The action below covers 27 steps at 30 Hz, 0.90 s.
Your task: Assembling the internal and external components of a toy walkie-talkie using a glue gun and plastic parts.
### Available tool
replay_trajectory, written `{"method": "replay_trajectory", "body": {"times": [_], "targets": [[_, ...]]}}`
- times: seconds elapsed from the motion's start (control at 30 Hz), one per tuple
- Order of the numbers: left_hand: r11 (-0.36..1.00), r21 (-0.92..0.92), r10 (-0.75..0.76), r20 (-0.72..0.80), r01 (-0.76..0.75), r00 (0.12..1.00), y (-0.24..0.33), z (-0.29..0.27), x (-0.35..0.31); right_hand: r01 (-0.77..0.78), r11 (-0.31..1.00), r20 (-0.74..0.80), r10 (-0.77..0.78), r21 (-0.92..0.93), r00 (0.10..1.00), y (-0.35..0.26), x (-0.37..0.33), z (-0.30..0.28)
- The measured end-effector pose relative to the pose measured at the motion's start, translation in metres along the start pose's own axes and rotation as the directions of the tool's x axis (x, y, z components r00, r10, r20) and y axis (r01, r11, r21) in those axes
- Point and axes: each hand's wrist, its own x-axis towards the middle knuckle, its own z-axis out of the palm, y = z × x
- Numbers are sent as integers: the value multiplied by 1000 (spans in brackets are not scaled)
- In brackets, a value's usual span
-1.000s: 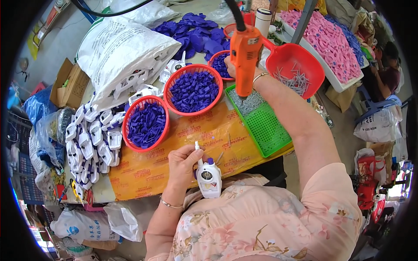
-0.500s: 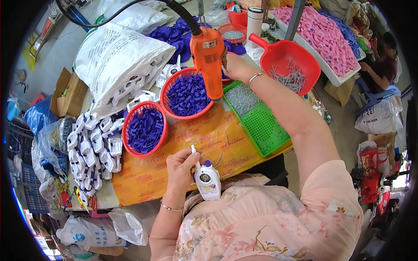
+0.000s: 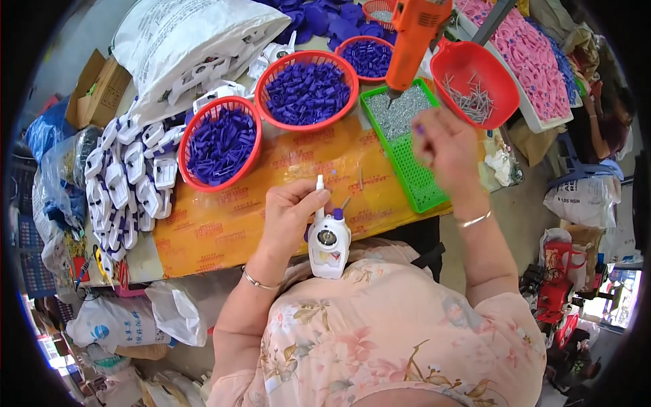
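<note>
far left, well out from the left hand: open cardboard box, then a heap of white-and-purple plastic housings on the bench, its orange printed cover running under both hands. white woven sack beyond the heap, more white parts at its mouth. first red basket, purple plastic pieces inside, just past the left hand on its left side. left hand grasping, thumb and fingers closed round the white stem of a white plastic housing; housing sits just right of that hand, in front of the shirt, stem up, purple knob at its top, dark round part in its face. middle red basket, purple pieces too, straight ahead of the left hand; smaller red basket past it, same colour pieces. orange electric screwdriver beyond the right hand, bit over the green perforated tray, small metal screws in its far half. right hand raised over the tray, fingers curled, apparently pinching a small purple piece; blurred. red scoop with metal pins just past the right hand.
</note>
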Motion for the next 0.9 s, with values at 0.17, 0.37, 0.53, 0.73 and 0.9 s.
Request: {"method": "replay_trajectory", "body": {"times": [0.17,0.37,0.53,0.73,0.9], "targets": [[999,-26,26,19,-26,999,1,1,-4,-44,999,303,35,24,952,31,-18,48],[999,-26,28,22,-28,999,3,-1,-10,-81,997,449,66,15,891,41,-11,67],[990,-128,63,43,-57,997,-7,-6,-9,30,999,410,-11,-40,912,52,-4,72],[993,-97,78,49,-73,996,-6,-6,-7,-173,974,423,96,146,901,64,-4,76],[995,-74,68,65,-63,996,-7,-5,-7,-93,994,430,56,65,901,58,-2,74]]}}
